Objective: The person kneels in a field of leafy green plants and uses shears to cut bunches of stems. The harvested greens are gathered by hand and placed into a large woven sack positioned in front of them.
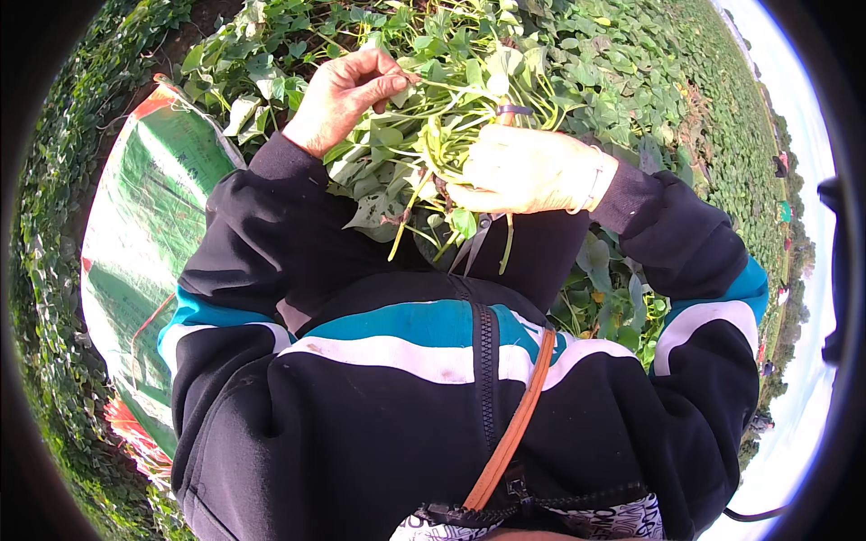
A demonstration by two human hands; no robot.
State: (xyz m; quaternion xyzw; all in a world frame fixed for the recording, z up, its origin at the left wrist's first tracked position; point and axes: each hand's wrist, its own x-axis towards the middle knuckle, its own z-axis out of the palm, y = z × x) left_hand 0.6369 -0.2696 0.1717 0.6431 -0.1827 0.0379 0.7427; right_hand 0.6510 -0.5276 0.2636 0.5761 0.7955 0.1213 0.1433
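Note:
My right hand (pixel 534 169) is closed around a bunch of leafy green vine stems (pixel 443 145), whose cut ends hang below it. A pair of scissors (pixel 475 245) shows its metal blades pointing down beneath that hand; part of an orange and dark handle (pixel 507 111) stands above the fingers. My left hand (pixel 352 91), up and to the left of the bunch, pinches a thin brownish stem tip (pixel 411 78) between thumb and forefinger. Broad leaves of the bunch spread between both hands, over my dark trousers. How the scissors are held is partly hidden.
A green and white woven plastic sack (pixel 162 196) lies at my left, with red plastic strands (pixel 139 433) at its lower end. Low leafy vines (pixel 609 74) cover the ground around me. Far off at the right edge are trees and small figures.

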